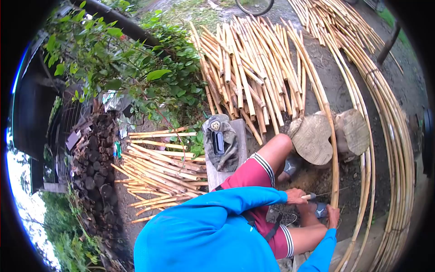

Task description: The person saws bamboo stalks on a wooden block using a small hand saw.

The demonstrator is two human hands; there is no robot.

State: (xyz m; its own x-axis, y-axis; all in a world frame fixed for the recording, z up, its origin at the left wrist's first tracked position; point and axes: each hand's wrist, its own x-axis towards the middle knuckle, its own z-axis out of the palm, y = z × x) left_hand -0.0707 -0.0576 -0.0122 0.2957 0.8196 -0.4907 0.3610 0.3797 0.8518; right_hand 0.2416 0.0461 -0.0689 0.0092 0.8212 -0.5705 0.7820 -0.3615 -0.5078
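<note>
Low in the frame's right, we hold a long pale-yellow bamboo pole [334, 149], smooth and slightly bowed, running up across the wood stump [312, 138]. Our left hand [333, 216] wraps its lower end; our right hand [297, 196] has fingers closed around a knife [312, 196].

The tool [312, 196] in the right hand [297, 196] is too small to identify; its handle is hidden in the fist. The bicycle wheel [254, 6] is cut off at the top edge. The long bamboo canes [389, 136] run out of frame at lower right.
</note>
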